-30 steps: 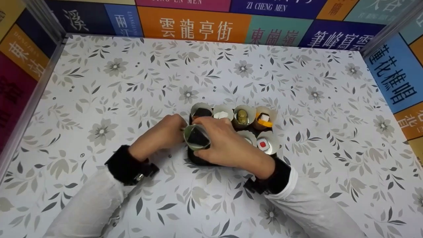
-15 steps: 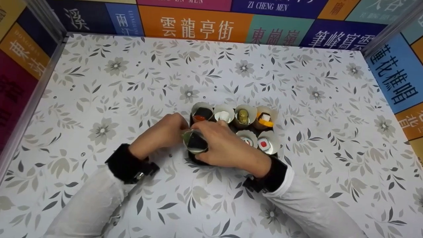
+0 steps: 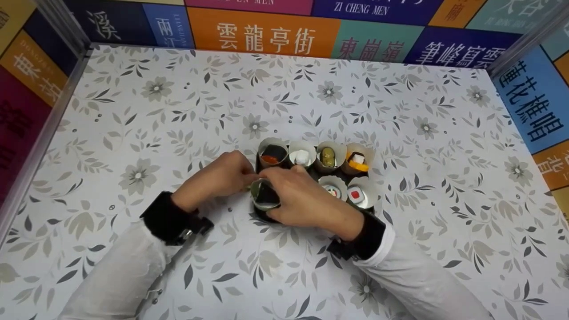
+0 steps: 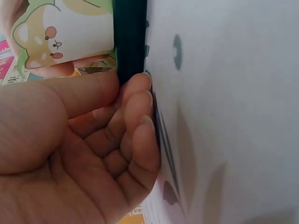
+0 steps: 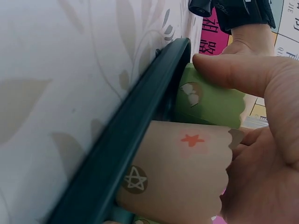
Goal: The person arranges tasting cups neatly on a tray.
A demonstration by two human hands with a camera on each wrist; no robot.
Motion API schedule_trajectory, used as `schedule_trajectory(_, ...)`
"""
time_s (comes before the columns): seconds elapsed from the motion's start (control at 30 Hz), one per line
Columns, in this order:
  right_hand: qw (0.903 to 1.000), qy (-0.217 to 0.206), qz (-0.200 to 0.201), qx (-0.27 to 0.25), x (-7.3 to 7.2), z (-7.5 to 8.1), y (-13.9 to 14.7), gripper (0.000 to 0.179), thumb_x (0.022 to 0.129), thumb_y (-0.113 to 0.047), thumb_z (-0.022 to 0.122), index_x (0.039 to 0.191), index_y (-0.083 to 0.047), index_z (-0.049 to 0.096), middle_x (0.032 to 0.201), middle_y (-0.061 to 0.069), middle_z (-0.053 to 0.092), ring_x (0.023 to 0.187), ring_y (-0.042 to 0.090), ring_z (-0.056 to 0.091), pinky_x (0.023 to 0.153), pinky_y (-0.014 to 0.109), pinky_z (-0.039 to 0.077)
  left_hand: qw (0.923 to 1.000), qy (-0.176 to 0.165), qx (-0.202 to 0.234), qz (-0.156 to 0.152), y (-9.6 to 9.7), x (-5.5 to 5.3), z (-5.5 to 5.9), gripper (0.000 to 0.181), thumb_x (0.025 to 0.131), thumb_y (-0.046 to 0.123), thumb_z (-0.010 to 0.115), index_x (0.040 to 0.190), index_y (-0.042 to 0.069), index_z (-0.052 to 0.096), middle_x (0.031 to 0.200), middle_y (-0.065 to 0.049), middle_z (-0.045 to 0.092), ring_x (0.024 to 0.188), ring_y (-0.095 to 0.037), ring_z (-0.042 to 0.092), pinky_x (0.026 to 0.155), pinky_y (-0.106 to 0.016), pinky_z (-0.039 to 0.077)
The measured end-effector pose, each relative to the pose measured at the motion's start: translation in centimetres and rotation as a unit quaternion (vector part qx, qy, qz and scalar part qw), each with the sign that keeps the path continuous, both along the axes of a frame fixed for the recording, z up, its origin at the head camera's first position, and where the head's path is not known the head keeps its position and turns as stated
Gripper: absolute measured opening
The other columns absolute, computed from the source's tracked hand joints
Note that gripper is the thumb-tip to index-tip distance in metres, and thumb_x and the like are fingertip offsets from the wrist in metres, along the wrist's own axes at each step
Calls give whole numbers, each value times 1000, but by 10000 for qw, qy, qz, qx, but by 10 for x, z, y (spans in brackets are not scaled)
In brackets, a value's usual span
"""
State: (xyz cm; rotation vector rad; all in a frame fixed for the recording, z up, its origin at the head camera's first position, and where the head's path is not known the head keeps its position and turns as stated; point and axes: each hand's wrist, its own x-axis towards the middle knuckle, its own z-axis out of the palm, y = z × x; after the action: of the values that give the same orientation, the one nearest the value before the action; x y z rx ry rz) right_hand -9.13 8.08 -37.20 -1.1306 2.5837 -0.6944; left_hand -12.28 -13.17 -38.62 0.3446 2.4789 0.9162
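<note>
My right hand [image 3: 306, 195] grips a green paper baking cup [image 5: 215, 105] at the front left corner of a dark green tray [image 5: 121, 140]; its thumb lies against the cup's side. Inside that cup sits a black wedge-shaped piece [image 3: 267, 194], like a seaweed-wrapped rice ball. At the tray's left end, my left hand [image 3: 218, 178] pinches the tray's edge [image 4: 131, 37] between thumb and curled fingers. A puppy-like face is printed on the cup's side in the left wrist view. Part of the front row is hidden behind my right hand.
The back row has cups with a black-and-orange piece [image 3: 273, 153], a white piece [image 3: 301, 157], an olive-green piece [image 3: 328, 157] and a yellow-banded piece [image 3: 358, 160]. Two front cups hold round [image 3: 332, 191] and red-centred [image 3: 355, 194] rolls. Printed panels [image 3: 262, 35] border the floral tabletop [image 3: 178, 111].
The green cup has come down, with my right hand, to the level of the other cups in the tray's front left corner. My left hand stays at the tray's left end.
</note>
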Motion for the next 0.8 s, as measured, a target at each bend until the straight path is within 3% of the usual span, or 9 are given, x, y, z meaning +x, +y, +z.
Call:
schedule_trajectory(0.3,9999,96,-10,142,2,1,2,64,77,-13,85,134,-7,56,129,7,67,119,20,62,96,41,39,9998,-176,-51,127,1,0,0,34,101,26,69,71,12,77,62,1,63,54,-14,53,51,-27,41)
schedule_trajectory(0.8,9996,121,-18,245,-1,1,8,64,77,-12,85,134,-7,57,132,8,65,121,23,61,98,42,39,9997,-194,-3,139,2,0,1,37,100,28,70,68,11,73,59,3,57,53,-13,51,50,-27,38)
